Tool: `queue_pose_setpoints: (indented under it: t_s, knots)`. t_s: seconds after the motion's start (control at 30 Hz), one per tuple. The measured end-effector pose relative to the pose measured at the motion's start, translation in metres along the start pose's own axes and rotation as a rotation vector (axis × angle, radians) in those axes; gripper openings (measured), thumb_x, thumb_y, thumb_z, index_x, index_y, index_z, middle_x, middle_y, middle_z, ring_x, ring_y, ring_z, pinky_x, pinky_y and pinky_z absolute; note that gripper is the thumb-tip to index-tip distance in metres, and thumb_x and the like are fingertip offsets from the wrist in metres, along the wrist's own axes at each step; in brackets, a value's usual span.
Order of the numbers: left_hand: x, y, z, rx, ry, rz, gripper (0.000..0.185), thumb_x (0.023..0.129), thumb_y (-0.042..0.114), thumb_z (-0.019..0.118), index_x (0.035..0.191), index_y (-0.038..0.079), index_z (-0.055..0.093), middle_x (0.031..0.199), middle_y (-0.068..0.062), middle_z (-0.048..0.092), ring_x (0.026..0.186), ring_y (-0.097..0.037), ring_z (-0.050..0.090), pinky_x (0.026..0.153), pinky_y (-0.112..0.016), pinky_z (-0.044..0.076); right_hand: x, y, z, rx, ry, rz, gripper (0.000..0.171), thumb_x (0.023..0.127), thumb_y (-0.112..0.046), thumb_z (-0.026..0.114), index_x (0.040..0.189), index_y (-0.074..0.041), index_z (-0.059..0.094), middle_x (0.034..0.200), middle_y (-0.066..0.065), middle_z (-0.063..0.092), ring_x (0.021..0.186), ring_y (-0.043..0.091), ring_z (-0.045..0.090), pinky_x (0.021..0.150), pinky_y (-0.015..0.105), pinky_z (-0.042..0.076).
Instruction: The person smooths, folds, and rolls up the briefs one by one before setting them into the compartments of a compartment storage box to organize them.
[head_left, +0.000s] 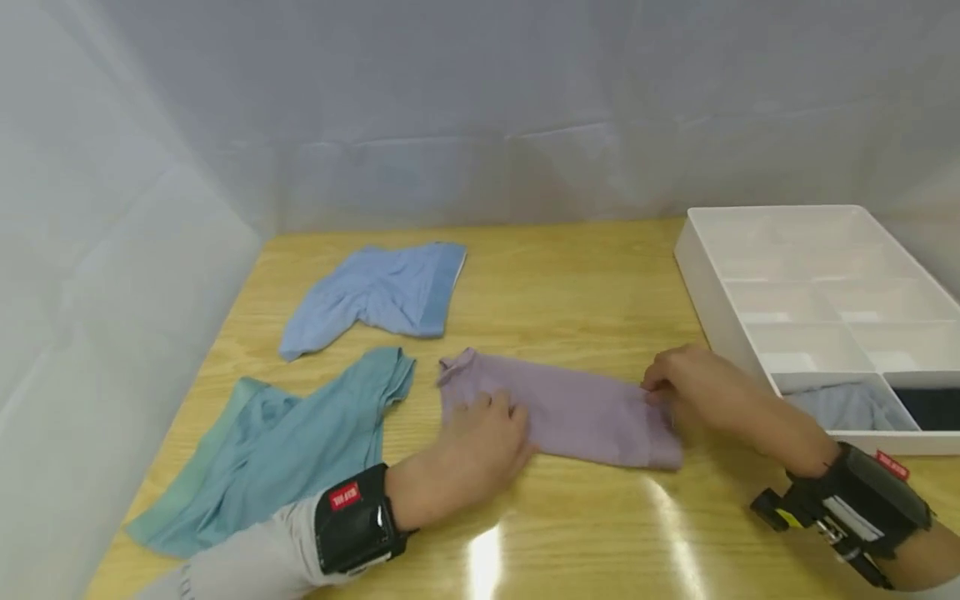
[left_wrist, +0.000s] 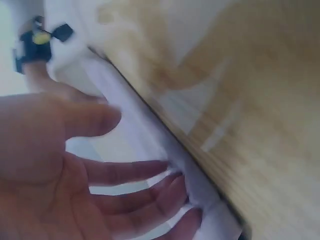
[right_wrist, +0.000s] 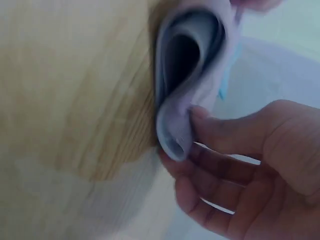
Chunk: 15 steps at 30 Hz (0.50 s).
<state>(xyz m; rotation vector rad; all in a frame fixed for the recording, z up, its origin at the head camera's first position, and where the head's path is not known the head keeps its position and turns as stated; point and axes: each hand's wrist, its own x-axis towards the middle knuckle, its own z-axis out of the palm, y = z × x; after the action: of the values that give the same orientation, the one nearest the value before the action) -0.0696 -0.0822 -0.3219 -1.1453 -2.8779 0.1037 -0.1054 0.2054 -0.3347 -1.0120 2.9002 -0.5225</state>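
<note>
A pair of purple underpants (head_left: 577, 408), folded into a long strip, lies on the table in the head view. My left hand (head_left: 480, 442) rests on its left part; in the left wrist view the fingertips (left_wrist: 175, 185) touch the cloth and the thumb stands apart from it. At the strip's right end my right hand (head_left: 701, 396) pinches the edge. The right wrist view shows the thumb (right_wrist: 220, 132) on one side of the folded layers (right_wrist: 175, 125) and fingers on the other. That end is lifted a little and looped.
Light blue underpants (head_left: 382, 292) lie behind, and a teal garment (head_left: 300, 442) is spread at the left, partly beyond my left forearm. On the right stands a white divided box (head_left: 712, 283); its front compartments hold a grey folded cloth (head_left: 847, 407) and a dark one (head_left: 930, 407).
</note>
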Motion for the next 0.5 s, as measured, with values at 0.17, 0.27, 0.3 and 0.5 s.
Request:
queue_pose_setpoints:
  t_s: [0.17,0.27,0.3,0.5]
  knots:
    - [0.02,-0.011,0.017,0.214,0.122,-0.013,0.024,0.09,0.026,0.062,0.092,0.002,0.062,0.087,-0.01,0.06,0.077,-0.022,0.058,0.059,-0.035,0.048,-0.007,-0.016,0.012,0.141,-0.004,-0.057,0.019,0.082,-0.003,0.073,0.095,-0.01,0.062,0.073,-0.008,0.065,0.065,0.003,0.059,0.057,0.024,0.05]
    - [0.043,-0.023,0.023,0.237,0.13,0.003,0.029,0.091,0.025,0.059,0.104,0.0,0.063,0.101,-0.014,0.063,0.086,-0.025,0.059,0.067,-0.038,0.051,-0.005,-0.033,0.024,0.207,0.015,-0.099,0.023,0.084,-0.008,0.073,0.1,-0.012,0.057,0.069,-0.012,0.06,0.059,-0.001,0.053,0.053,0.022,0.046]
    - [0.051,-0.025,0.024,0.221,0.096,0.001,0.032,0.093,0.024,0.057,0.112,0.0,0.062,0.11,-0.015,0.062,0.094,-0.027,0.059,0.073,-0.041,0.052,-0.002,-0.04,0.028,0.221,0.018,-0.117,0.021,0.085,-0.01,0.073,0.099,-0.012,0.057,0.067,-0.013,0.058,0.058,-0.002,0.05,0.052,0.02,0.045]
    - [0.06,-0.019,0.017,0.108,-0.041,0.06,0.035,0.096,0.021,0.052,0.127,0.006,0.056,0.13,-0.014,0.052,0.116,-0.031,0.05,0.088,-0.044,0.049,0.009,-0.074,0.044,0.252,0.011,-0.149,0.006,0.089,-0.017,0.069,0.093,-0.014,0.065,0.076,-0.011,0.061,0.063,-0.004,0.049,0.056,0.017,0.044]
